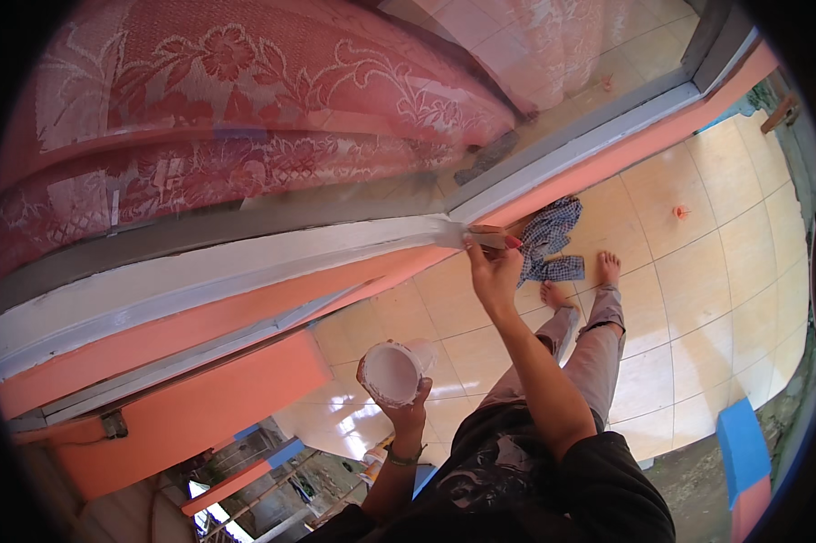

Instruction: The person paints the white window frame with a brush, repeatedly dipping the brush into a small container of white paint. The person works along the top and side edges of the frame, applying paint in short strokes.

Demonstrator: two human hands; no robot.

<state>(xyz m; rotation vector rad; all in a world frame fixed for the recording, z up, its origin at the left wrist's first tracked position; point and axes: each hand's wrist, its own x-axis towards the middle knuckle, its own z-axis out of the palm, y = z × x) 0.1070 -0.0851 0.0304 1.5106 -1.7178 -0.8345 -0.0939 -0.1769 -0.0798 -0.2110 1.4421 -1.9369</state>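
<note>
My left hand (408, 410) holds a small round container of white paint (392, 375) from below, its rim smeared with paint. Farther up, my right hand (496, 271) grips a paintbrush (490, 239) with a red-tipped handle. The brush's pale, blurred head touches the white window frame (245, 254) close to its corner. Behind the frame is a glass pane, and a red lace-patterned curtain (231, 108) shows through it.
Salmon-coloured wall (224, 407) runs beneath the frame. A checked cloth (550, 237) lies on the tiled floor (693, 271) near my bare feet, with a small orange item (681, 213) farther off. A blue-and-pink ledge (744, 448) stands at the right.
</note>
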